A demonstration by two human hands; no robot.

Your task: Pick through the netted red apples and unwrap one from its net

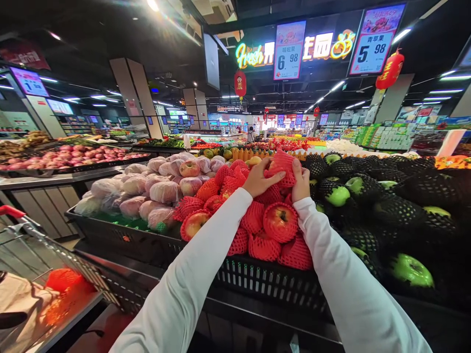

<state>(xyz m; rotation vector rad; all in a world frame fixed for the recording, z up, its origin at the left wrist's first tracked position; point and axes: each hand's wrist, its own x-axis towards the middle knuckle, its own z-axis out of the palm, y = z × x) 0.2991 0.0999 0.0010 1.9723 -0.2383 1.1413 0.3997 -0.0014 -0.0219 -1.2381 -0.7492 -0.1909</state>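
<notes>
Between my two hands is an apple in a red foam net (282, 164), above a heap of similar netted apples. My left hand (258, 180) grips it from the left, with the thumb across its front. My right hand (301, 181) holds its right side, fingers curled round the net. Most of this apple's skin is hidden by the net. Just below my hands sits a netted red apple (280, 222) with its stem end showing. The heap fills a black slotted crate (272, 283), and another bare-topped apple (195, 224) lies at its left.
Plastic-wrapped apples (166, 192) lie on the left, green apples in black nets (338, 196) on the right. A shopping cart (40, 240) stands at lower left with a red bag (64, 280) in it. Price screens (289, 51) hang overhead. A person (251, 134) is far off.
</notes>
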